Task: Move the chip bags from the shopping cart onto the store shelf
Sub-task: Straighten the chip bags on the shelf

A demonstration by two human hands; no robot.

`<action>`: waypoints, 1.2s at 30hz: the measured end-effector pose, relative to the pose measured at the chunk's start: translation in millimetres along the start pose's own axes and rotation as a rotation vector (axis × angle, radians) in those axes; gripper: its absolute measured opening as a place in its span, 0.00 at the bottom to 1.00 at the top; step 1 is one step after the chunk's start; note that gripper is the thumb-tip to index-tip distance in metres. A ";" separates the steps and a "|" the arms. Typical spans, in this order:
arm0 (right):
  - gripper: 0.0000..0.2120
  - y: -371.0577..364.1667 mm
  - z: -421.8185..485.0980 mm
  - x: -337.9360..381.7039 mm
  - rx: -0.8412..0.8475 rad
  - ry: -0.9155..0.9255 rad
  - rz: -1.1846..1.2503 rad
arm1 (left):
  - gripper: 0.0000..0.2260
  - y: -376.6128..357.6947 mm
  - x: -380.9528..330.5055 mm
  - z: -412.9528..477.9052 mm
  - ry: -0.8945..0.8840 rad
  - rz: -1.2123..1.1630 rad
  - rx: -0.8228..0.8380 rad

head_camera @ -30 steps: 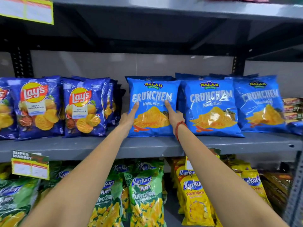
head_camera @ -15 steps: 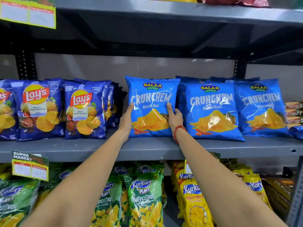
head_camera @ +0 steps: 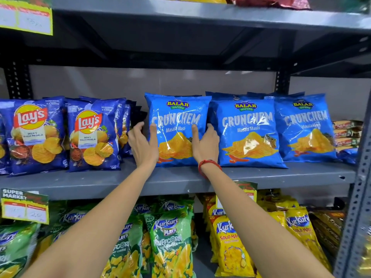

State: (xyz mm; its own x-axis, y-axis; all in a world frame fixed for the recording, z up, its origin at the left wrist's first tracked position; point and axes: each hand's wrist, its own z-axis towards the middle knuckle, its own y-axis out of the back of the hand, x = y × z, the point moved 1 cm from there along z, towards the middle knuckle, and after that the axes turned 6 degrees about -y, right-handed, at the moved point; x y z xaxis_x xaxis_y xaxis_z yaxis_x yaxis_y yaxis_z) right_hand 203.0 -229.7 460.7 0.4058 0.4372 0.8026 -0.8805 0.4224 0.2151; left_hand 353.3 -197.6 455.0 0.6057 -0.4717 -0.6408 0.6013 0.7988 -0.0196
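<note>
Head view first: both arms reach up to the middle shelf point(head_camera: 261, 178), and the bright blue chip bag point(head_camera: 176, 125) stands upright on it between the hands. Half a second ago the left hand was cupped flat on the bag's left edge; now the left hand point(head_camera: 143, 142) has slid off to the side, fingers spread loose, with only the thumb resting on the bag's front near its left edge. The right hand point(head_camera: 206, 144) sits higher than before, thumb pressed on the bag's front and the other fingers tucked round its right edge, into the gap beside the next bag. A red thread band point(head_camera: 208, 164) circles that wrist. The bag stands straighter than it did a second ago, its top no longer leaning back.

Counting along the same shelf: three of the bright blue bags show their fronts, the held one, a second bag point(head_camera: 248, 133) just beside it on the right, and a third bag point(head_camera: 305, 127) beyond that, with more tops peeking behind them. To the left, two full dark blue bags point(head_camera: 92, 135) face forward, part of another at the frame edge, and others behind. On the lower shelf are green bags point(head_camera: 170, 241) and yellow bags point(head_camera: 230, 245), too crowded to count. Two price tags point(head_camera: 25, 206) hang on shelf edges at the left.
</note>
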 end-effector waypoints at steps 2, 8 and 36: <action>0.29 15.7 -1.5 3.1 -0.087 0.112 -0.059 | 0.20 -6.1 -14.5 -3.3 -0.152 0.010 -0.037; 0.24 81.7 22.9 -15.8 -0.362 0.232 -0.106 | 0.18 -53.8 -64.0 -26.1 -0.385 -0.138 0.190; 0.42 147.3 90.1 -115.6 0.113 -0.340 0.156 | 0.43 -152.3 -50.6 -69.2 0.281 -0.246 0.724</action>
State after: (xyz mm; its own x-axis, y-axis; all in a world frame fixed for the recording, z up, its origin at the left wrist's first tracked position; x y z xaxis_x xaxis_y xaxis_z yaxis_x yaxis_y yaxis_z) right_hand 4.3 -289.6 449.7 0.1769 0.1931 0.9651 -0.9544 0.2731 0.1203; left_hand 195.1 -269.5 437.3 0.3170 -0.4136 -0.8535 0.9462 0.1997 0.2547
